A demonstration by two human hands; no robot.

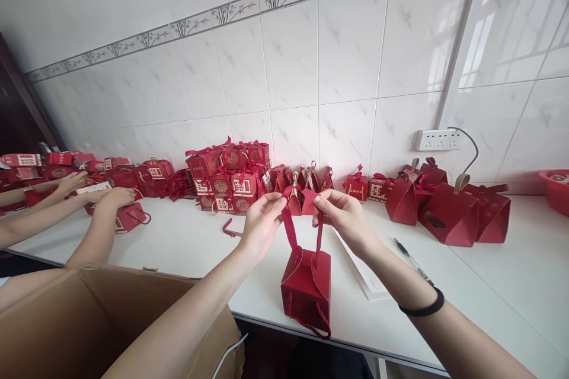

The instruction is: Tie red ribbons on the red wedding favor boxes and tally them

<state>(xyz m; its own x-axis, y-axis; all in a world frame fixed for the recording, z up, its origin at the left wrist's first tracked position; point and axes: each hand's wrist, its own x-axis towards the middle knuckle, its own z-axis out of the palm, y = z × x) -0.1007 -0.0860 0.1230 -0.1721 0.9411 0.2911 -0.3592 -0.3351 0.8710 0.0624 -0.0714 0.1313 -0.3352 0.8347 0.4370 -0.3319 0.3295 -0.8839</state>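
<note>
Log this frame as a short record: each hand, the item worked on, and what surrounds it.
Left hand: pinching one strand of a dark red ribbon
Right hand: pinching the other strand
Item: red gift box, ribbon rising from its top
Behind: stacked red boxes near the tiled wall
Right side: pen on the white table
Lower left: open cardboard box
Far left: another person's hand

Centre of the frame: a red box (306,284) of smooth, low-sheen card, with a satiny cloth ribbon (290,232) and a twisted textile cord (290,305). Behind, glossy wall tiles (288,59) – mirror-like at upper right. The white worktop (507,290) looks smooth, faintly shiny. Lower left, a carton (44,317) of matt brown cardboard – slightly rough-edged; far right, a red plastic basket (553,192).
</note>
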